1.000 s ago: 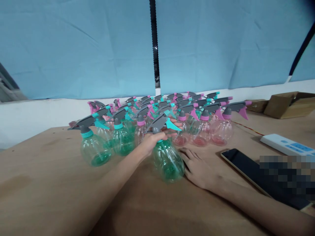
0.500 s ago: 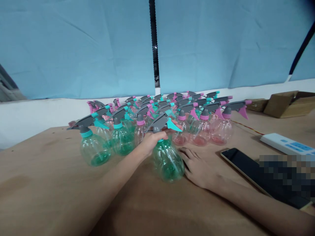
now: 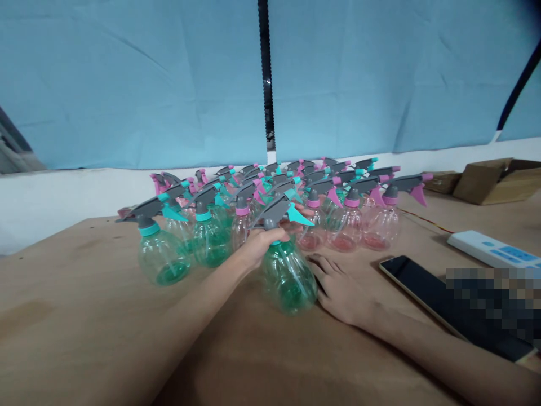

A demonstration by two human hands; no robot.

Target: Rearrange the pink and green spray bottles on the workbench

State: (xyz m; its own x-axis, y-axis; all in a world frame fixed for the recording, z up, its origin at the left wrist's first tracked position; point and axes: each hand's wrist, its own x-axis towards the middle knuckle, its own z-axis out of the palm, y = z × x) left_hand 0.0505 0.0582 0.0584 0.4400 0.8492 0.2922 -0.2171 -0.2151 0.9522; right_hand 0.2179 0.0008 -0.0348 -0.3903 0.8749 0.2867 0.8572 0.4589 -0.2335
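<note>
A clear green spray bottle (image 3: 291, 279) with a grey head and turquoise trigger stands near the table's front, slightly tilted. My left hand (image 3: 268, 239) is closed around its neck, the thumb in front and the fingers partly hidden behind. Palm down on the wood, my right hand (image 3: 336, 287) lies just right of the bottle's base, its fingers loosely extended and holding nothing. Behind them stand several rows of spray bottles, among them a green one (image 3: 211, 239) with a turquoise collar and a pink one (image 3: 344, 225) with a pink collar.
A black phone (image 3: 426, 293) lies to the right of my right hand, partly blurred out. Beyond it sit a white device with blue markings (image 3: 490, 248) and an open cardboard box (image 3: 477, 183). Blue sheeting (image 3: 169, 84) hangs behind the wooden table (image 3: 84, 299).
</note>
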